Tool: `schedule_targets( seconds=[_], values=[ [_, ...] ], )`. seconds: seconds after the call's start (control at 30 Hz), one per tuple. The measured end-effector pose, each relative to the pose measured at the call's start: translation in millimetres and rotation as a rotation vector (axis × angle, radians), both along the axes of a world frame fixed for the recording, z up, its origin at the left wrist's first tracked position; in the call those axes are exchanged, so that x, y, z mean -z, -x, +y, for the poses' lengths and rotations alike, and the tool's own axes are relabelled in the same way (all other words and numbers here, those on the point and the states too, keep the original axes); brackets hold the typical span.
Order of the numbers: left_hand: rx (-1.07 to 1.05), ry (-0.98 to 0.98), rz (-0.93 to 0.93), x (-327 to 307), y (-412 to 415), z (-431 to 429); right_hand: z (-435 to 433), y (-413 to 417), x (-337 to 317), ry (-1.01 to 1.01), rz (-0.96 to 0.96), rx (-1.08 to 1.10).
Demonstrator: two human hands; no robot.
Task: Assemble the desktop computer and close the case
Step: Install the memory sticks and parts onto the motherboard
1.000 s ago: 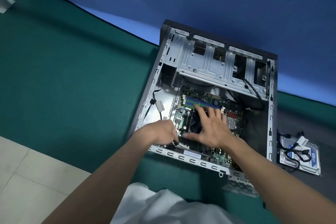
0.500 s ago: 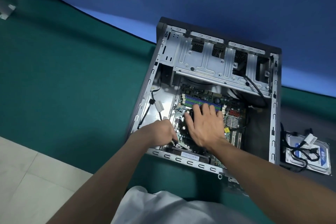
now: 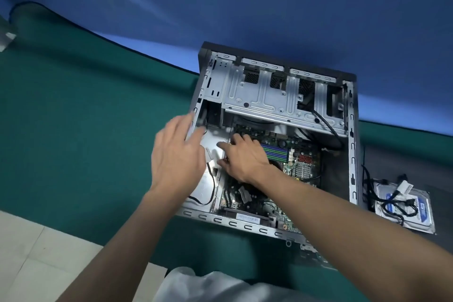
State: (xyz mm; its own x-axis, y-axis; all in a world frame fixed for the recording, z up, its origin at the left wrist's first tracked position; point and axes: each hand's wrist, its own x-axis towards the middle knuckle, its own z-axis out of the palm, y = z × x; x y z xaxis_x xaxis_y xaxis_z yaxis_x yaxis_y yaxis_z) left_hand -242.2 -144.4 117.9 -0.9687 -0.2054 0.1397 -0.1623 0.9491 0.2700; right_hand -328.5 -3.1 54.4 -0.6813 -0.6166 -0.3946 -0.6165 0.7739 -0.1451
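Observation:
The open computer case [image 3: 353, 154] lies on its side on a green mat, with the motherboard [image 3: 291, 154] inside and a metal drive cage [image 3: 267, 95] at the far end. My left hand [image 3: 177, 157] hovers over the case's left wall, blurred, its fingers straight and holding nothing. My right hand [image 3: 245, 158] reaches across the board's left edge. Its spread fingertips are at a white connector [image 3: 211, 153] on a black cable over the bare case floor. The CPU area lies partly under my right wrist.
A hard drive [image 3: 414, 208] with black cables piled on it lies on a dark mat right of the case. The green mat [image 3: 85, 142] stretches to the left, with a blue backdrop behind and pale floor tiles [image 3: 29, 257] at the near left.
My left hand left the case's near rim and rose to the left wall, opening. My right hand slid left off the middle of the board to the white connector.

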Motion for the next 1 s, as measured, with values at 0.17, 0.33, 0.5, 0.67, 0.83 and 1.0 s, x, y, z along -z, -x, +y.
schedule_targets(
  seconds=[0.17, 0.33, 0.5, 0.67, 0.83, 1.0],
  values=[
    [-0.109, -0.090, -0.260, 10, 21, 1, -8, 5, -7, -0.016, 0.016, -0.038],
    [-0.145, -0.138, -0.265, 19, 22, 0, -11, 17, -17, 0.113, -0.269, 0.187],
    [-0.151, -0.128, -0.271, 20, 22, 1, 6, 41, -28, 0.280, -0.513, 0.404],
    [-0.136, -0.113, -0.260, 20, 21, 0, 24, 44, -23, 0.283, -0.490, 0.409],
    [-0.135, -0.119, -0.237, 19, 19, 2, 13, 38, -13, 0.161, -0.373, 0.226],
    [-0.130, -0.113, -0.218, 21, 19, 1, 9, 36, -5, 0.009, -0.161, 0.218]
  ],
)
